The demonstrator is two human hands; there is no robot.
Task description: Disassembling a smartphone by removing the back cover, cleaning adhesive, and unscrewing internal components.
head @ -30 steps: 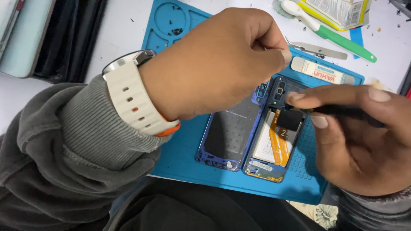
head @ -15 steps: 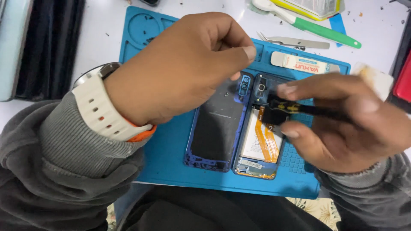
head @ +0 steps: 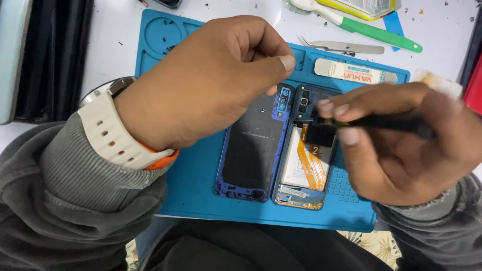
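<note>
Head view. Opened smartphone [head: 301, 160] lies on the blue repair mat [head: 201, 200], battery and orange flex cables exposed. Its detached blue back cover [head: 253, 148] lies alongside on the left, edges touching.

Left hand [head: 201, 83] hovers above the back cover's upper end, fingers curled in, thumb and forefinger tips pressed together; whether anything sits between them cannot be told. White watch [head: 110, 125] on that wrist.

Right hand [head: 401, 145] pinches a black tool [head: 381, 122] between thumb and fingers, tip at the phone's upper part near the camera module.

Beyond the mat's far edge: metal tweezers [head: 341, 46] and a green-handled brush [head: 361, 27].
</note>
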